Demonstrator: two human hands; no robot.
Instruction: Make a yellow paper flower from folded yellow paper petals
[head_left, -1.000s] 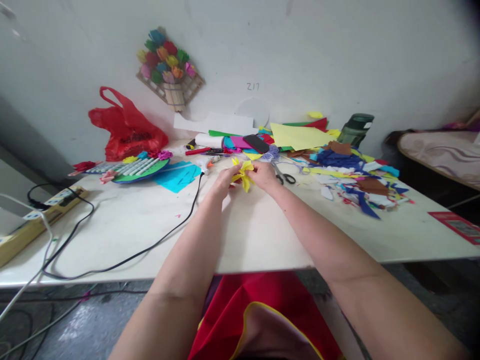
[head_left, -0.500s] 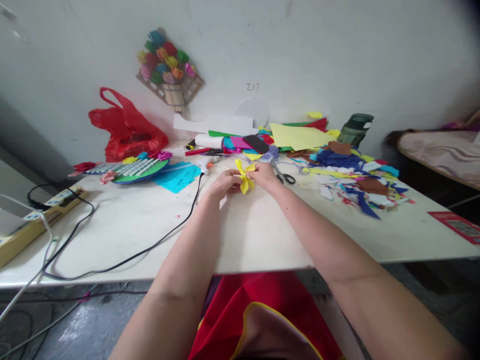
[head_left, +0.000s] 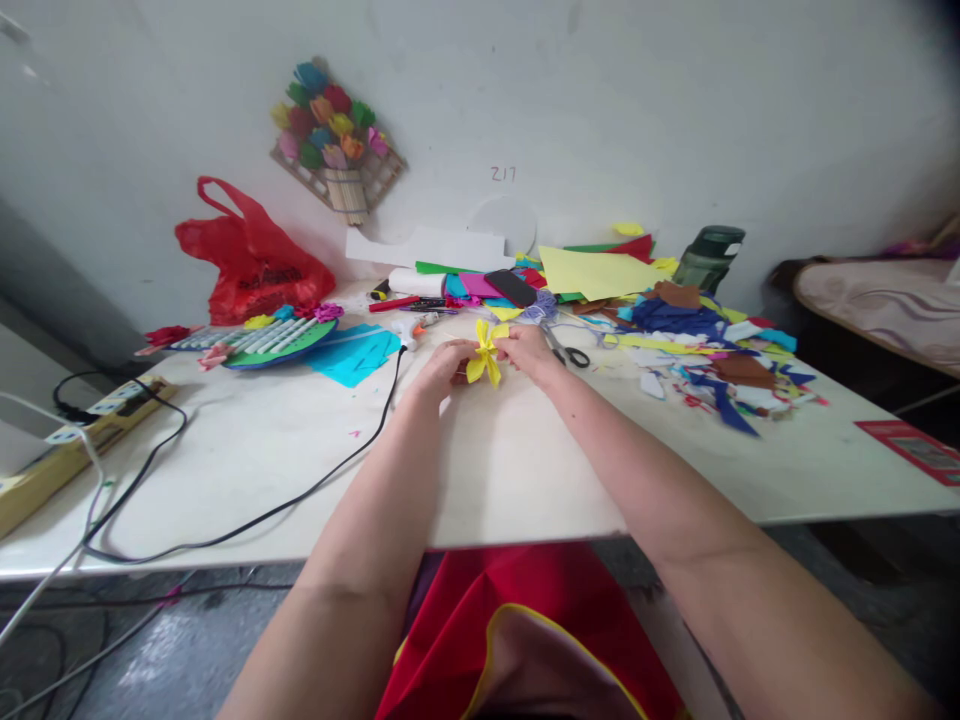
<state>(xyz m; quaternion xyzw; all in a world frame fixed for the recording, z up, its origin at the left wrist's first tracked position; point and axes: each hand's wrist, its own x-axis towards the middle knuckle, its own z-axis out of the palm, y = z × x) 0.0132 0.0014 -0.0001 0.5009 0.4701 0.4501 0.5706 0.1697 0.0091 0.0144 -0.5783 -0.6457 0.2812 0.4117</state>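
Note:
A yellow paper flower (head_left: pixel 485 354) with several pointed petals is held above the white table (head_left: pixel 480 470), in the middle of the head view. My left hand (head_left: pixel 448 366) is closed on its left side, the fingertips partly behind the petals. From the right, my right hand (head_left: pixel 526 352) pinches a petal between thumb and fingers. Black-handled scissors (head_left: pixel 574 356) lie just right of my right hand. A white glue gun (head_left: pixel 409 330) with a black cord lies beyond my left hand.
Coloured scraps (head_left: pixel 739 375) are heaped at the right near a green bottle (head_left: pixel 709 260). Back left are a red bag (head_left: pixel 255 255) and blue paper (head_left: pixel 356 355). A phone (head_left: pixel 511 288) lies at the back, a power strip (head_left: pixel 112 420) at the left edge.
The yellow flower has turned between my hands, so its petals now spread more openly toward the camera. Both hands have stayed in nearly the same place.

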